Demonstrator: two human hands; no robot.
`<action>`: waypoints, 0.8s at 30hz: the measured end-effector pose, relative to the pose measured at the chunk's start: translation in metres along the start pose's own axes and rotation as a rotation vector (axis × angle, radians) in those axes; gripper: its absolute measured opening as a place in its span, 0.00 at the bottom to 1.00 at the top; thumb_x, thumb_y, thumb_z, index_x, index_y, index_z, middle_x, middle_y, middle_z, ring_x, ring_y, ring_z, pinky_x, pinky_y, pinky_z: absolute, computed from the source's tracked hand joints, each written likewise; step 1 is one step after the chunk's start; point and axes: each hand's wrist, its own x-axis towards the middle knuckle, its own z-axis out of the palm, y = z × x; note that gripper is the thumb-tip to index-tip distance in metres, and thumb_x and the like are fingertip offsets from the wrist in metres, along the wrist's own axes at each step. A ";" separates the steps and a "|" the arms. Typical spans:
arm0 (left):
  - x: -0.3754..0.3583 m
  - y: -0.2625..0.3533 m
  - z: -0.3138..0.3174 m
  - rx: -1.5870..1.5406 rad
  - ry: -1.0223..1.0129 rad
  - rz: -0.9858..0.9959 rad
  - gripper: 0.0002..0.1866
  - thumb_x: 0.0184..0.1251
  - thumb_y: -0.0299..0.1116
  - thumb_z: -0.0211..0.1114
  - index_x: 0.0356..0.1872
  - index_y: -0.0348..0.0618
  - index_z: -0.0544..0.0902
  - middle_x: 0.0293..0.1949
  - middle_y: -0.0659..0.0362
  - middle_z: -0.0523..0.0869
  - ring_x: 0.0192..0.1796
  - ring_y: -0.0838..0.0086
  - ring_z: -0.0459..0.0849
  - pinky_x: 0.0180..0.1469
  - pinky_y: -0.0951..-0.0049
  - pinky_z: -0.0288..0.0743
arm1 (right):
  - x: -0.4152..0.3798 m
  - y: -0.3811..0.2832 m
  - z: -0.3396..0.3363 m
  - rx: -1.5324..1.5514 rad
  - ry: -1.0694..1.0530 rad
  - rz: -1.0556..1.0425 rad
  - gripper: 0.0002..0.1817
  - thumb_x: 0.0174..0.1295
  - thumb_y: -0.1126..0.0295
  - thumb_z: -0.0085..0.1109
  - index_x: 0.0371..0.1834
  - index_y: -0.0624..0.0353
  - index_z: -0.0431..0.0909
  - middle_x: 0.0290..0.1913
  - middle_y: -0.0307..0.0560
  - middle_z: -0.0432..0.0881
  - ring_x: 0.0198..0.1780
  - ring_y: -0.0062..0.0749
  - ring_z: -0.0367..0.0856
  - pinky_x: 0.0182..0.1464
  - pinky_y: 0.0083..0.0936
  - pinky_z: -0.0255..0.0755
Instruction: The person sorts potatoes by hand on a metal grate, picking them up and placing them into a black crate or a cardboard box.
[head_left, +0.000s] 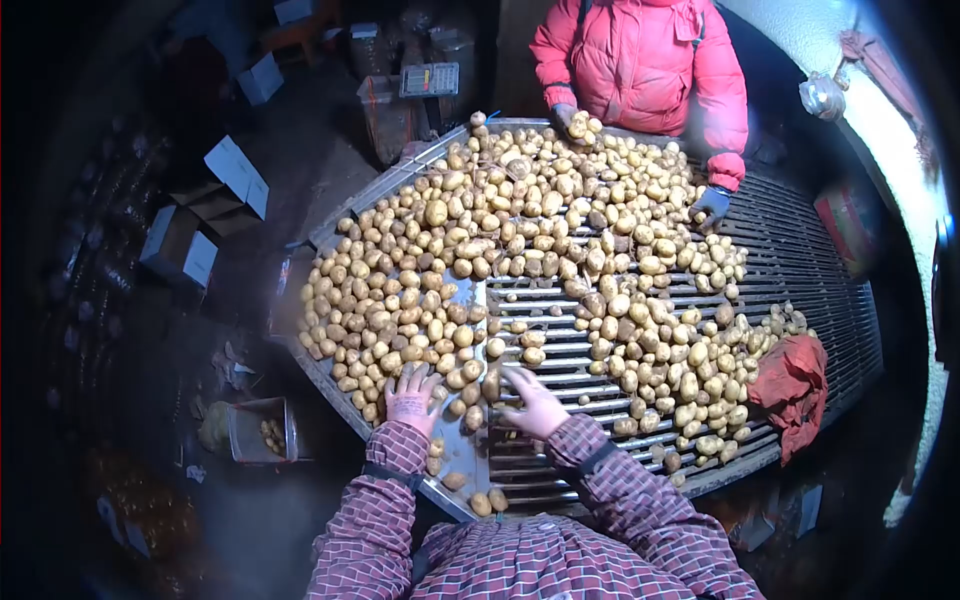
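My left hand point(410, 402) lies open with spread fingers over the near edge of a heap of potatoes point(385, 310), on the smooth metal part point(466, 440) of the sorting table. Purple marks show on the back of that hand. To its right, my right hand point(537, 408) is open above the slatted part point(540, 440). Its fingers stretch left toward a single brownish potato point(491, 386), with the fingertips right beside it. A few loose potatoes point(481, 503) lie at the table's near edge.
Across the table a person in a red padded jacket point(635, 65) has gloved hands among the potatoes. A red cloth point(795, 385) hangs over the right edge. On the floor at left are a bin point(262, 432) and open cardboard boxes point(182, 245); a scale point(430, 80) stands behind.
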 end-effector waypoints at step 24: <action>0.398 0.014 -0.045 -0.076 0.033 -0.294 0.38 0.62 0.62 0.61 0.72 0.66 0.63 0.71 0.54 0.64 0.70 0.50 0.64 0.69 0.43 0.60 | -0.078 0.097 -0.003 -0.581 0.280 0.218 0.34 0.53 0.51 0.63 0.65 0.46 0.72 0.69 0.56 0.66 0.71 0.56 0.60 0.71 0.61 0.48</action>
